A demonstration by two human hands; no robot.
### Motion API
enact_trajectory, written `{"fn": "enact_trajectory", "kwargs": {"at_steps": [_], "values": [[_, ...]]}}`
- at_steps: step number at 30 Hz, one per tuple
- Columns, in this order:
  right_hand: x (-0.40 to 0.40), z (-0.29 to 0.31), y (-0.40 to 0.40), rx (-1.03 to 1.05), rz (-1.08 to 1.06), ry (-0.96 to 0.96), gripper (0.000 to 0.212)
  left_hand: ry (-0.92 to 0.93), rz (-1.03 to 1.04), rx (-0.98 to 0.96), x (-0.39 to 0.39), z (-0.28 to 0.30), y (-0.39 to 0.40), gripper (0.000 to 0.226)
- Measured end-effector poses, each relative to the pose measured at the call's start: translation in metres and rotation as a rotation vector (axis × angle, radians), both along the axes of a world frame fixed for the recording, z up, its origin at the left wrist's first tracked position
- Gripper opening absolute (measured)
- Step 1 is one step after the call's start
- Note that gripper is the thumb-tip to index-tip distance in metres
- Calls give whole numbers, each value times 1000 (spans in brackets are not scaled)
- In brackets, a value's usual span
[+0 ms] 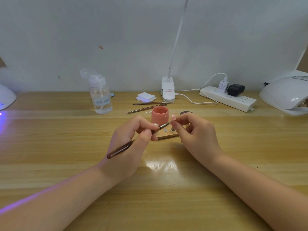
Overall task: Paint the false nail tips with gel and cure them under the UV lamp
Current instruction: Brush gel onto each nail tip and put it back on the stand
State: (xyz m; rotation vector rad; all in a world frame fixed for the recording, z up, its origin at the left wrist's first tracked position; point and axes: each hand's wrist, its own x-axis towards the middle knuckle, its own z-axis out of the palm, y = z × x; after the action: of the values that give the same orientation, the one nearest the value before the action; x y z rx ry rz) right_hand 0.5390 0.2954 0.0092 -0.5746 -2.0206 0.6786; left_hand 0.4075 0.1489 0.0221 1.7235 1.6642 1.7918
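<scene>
My left hand (133,139) pinches a brown gel brush (128,145), its tip reaching the pink nail tip (173,117) pinched in my right hand (195,132). Just beyond both hands stands the open pink gel jar (160,116) on the surface (66,147). Well off to my right sits the white UV lamp (286,94); another glows violet far to my left (6,99).

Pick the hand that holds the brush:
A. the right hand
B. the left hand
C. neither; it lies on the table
B: the left hand grips the brown-handled brush, its tip aimed at the nail tip pinched in the right hand.
</scene>
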Motion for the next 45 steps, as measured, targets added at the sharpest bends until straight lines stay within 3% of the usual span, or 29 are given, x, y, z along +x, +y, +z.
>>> {"fn": "enact_trajectory", "kwargs": {"at_steps": [5,9,15,20,24,29,36,39,45], "values": [[0,1,-1,-30,26,3,6,-101,11,-34,1,0,3,15],[1,2,-1,-50,28,-3,4,-47,-20,-8,2,2,0,16],[1,2,-1,-55,27,-18,5,-154,121,-24,-1,21,11,9],[0,3,-2,-46,50,-22,5,-14,407,-103,-21,52,37,15],[0,0,-2,-40,74,0,2,216,477,-270,-31,70,62,23],[-2,-3,0,-51,96,22,7,322,471,-466,-38,76,90,29],[-3,-3,1,-39,99,24,7,309,391,-640,-36,61,105,27],[-3,-3,1,-37,101,11,5,223,421,-576,-42,61,104,25],[-2,-3,1,-39,93,6,5,-364,417,-360,-66,56,96,16]]}}
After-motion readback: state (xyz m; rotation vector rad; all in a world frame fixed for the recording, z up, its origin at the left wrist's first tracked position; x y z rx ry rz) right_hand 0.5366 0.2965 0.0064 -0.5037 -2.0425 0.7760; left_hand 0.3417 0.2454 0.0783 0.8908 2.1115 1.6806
